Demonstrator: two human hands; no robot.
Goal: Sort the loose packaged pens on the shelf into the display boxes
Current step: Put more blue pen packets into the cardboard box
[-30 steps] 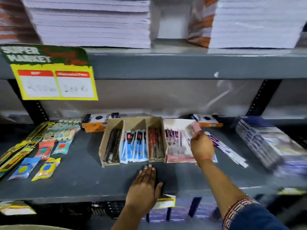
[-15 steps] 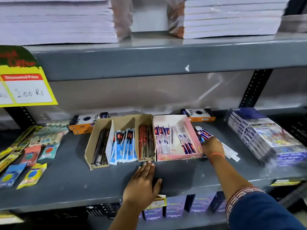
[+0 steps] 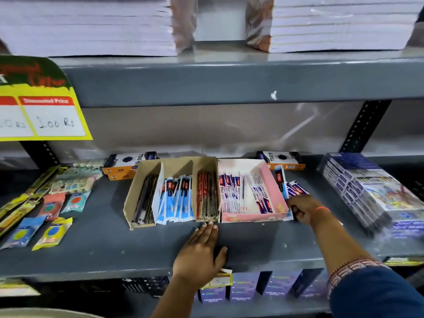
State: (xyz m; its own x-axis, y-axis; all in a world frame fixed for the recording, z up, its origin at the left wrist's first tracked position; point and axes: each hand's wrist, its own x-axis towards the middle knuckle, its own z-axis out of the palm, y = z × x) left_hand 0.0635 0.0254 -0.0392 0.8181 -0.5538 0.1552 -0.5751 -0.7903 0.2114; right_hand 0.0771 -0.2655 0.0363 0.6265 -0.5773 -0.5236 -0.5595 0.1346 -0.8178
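A brown cardboard display box [image 3: 133,198] with three compartments holds dark pens, blue-white pen packets and red pens. Against its right side stands a pink display box [image 3: 273,193] with white pen packets. Loose packaged pens [image 3: 294,189] lie on the grey shelf [image 3: 103,246] just right of the pink box. My right hand [image 3: 302,208] curls over these loose packets at the pink box's front right corner, fingers closed on some of them. My left hand [image 3: 198,251] lies flat on the shelf, fingertips touching the brown box's front edge.
Sachets and small coloured packs [image 3: 52,216] lie at the left of the shelf. Two orange-black boxes [image 3: 128,165] stand behind the display boxes. A stack of wrapped books [image 3: 367,193] fills the right. Paper reams [image 3: 91,26] sit on the upper shelf above a yellow price sign [image 3: 46,115].
My right hand came down from above the pink box to the loose packets beside it and closed on them. The left hand stayed flat on the shelf. The view shifted right.
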